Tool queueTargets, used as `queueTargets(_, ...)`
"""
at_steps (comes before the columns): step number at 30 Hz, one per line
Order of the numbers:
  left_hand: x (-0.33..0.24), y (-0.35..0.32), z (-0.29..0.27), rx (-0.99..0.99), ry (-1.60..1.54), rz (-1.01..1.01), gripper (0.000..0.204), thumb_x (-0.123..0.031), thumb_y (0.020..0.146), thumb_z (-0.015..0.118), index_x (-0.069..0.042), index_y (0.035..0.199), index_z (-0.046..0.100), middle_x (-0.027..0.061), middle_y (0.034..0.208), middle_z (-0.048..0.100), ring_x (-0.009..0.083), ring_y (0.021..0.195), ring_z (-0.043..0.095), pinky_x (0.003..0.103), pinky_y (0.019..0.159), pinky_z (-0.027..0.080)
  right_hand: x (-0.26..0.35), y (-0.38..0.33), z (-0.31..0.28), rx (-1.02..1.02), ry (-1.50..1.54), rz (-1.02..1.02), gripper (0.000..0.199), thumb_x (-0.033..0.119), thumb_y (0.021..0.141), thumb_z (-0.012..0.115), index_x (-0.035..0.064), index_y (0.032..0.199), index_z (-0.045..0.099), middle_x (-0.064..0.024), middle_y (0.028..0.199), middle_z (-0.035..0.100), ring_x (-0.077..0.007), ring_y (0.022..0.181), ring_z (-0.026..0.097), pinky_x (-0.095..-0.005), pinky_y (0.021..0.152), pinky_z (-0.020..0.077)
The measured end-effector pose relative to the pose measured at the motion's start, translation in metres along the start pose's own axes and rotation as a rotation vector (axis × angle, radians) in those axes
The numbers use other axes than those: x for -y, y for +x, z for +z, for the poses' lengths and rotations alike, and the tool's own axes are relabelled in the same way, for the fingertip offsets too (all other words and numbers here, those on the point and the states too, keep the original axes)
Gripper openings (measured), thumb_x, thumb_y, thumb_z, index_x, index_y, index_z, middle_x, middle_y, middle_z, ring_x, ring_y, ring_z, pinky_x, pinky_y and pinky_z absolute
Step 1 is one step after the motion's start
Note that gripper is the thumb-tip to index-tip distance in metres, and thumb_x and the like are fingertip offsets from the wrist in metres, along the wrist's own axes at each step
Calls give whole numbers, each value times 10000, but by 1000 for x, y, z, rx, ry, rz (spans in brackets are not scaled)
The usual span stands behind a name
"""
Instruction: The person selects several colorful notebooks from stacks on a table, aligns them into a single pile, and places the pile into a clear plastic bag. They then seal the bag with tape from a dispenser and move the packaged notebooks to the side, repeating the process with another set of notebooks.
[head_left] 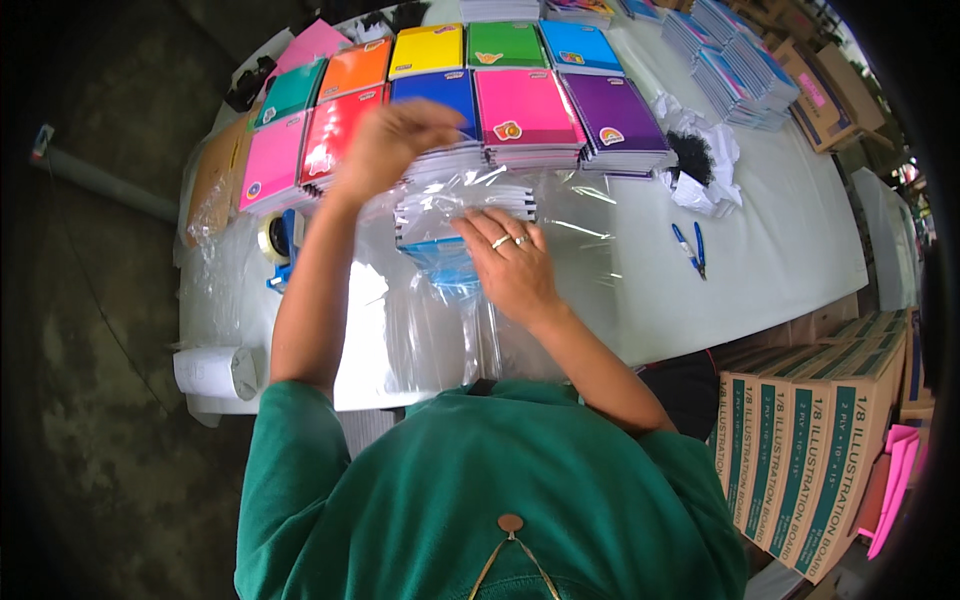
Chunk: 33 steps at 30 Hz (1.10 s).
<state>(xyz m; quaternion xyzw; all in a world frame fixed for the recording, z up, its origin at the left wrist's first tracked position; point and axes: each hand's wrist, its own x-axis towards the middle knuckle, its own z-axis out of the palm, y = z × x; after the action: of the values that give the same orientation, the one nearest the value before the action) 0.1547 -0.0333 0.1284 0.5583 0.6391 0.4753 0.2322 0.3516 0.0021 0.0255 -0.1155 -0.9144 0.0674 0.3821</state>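
Observation:
In front of me lies a stack of notebooks [440,262] with light blue and white showing, under clear plastic film [560,225]. My right hand [512,262], with rings on it, rests on the film-covered stack, fingers stretched out and pressed flat. My left hand [395,145] is raised over the rows of notebooks, its fingers bent toward the right and smeared by motion. Whether it holds anything does not show. Behind it stand notebook piles in several colours, among them a red notebook [328,145], a blue notebook [445,95] and a pink notebook [525,105].
A blue tape dispenser [287,245] stands at the left, near a white roll [215,373]. Blue-handled cutters [692,250] lie at the right, below crumpled white paper [715,165]. More notebook stacks [735,75] fill the far right. Cardboard boxes [800,440] stand beside the table.

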Motion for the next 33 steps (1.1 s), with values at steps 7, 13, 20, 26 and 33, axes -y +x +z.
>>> queueTargets(7,22,-18,27,29,473,127,367,-255,832,651,-22,1111,605,167,1076,624,221,968,609,338,815,472,-3,1,9,-80,12,31,322,93,794,561,125,1115,578,-3,1148,555,-160,1102,486,-335,885,349)
queueTargets(13,31,-95,86,-342,510,477,218,116,635,640,-53,773,651,106,936,671,251,913,644,356,812,508,10,13,15,-500,434,315,308,-3,726,610,119,1008,608,-7,1060,598,-187,1061,528,-334,844,390)
queueTargets(20,61,-152,55,-603,553,528,260,65,622,658,-63,847,633,80,862,656,256,807,628,313,711,476,-8,-7,21,-286,264,138,171,-4,652,682,144,733,655,24,933,659,-170,964,589,-298,818,390)
queueTargets(26,213,-267,-130,-863,236,-872,473,-429,837,454,-92,1143,584,119,1066,556,276,939,517,375,794,386,-6,-8,22,-275,250,113,171,-6,645,703,143,714,655,22,941,657,-175,972,587,-312,833,376)
queueTargets(33,181,-229,-155,-426,-50,-1322,230,-374,798,605,-154,848,645,-28,727,460,56,610,401,188,499,264,-5,-6,23,-250,158,77,176,-2,665,715,150,701,635,30,954,653,-177,972,587,-313,834,367)
